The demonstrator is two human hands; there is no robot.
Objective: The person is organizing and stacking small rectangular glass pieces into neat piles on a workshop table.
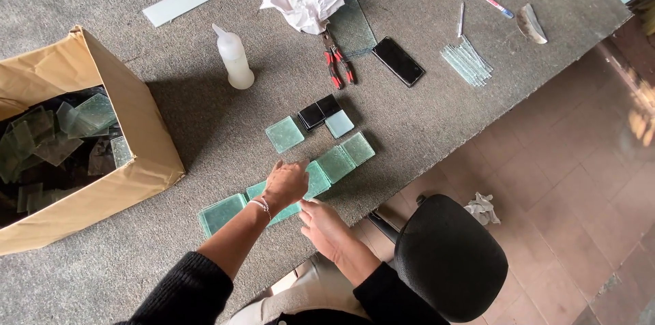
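**A:** I'm looking at the row of pale green glass squares point(321, 175) laid edge to edge near the front edge of the grey carpeted table point(423, 120). The left hand point(285, 183) rests on the middle of that row, fingers curled down onto a square, pressing rather than lifting, as far as I can judge. The right hand point(326, 228) sits just beside the row at the table's rim, loosely open, holding nothing that I can see.

**B:** What worries you from there?

**A:** The row runs close to the edge. A sideways push from that left hand could slide the end square point(222, 212) off towards the tiled floor point(580, 182), and I'd expect it to shatter. Cut glass edges under bare fingers are the other risk.

**B:** Anything nearby that could get in the way?

**A:** Further back lie one more green square point(284, 134), two black squares point(318, 113) and a small frosted one point(339, 123). Beyond those stand a white squeeze bottle point(233, 59) and red-handled pliers point(338, 66). The cardboard box point(109, 134) of glass offcuts sits well apart on the left, and the black chair point(450, 257) is close behind the right forearm.
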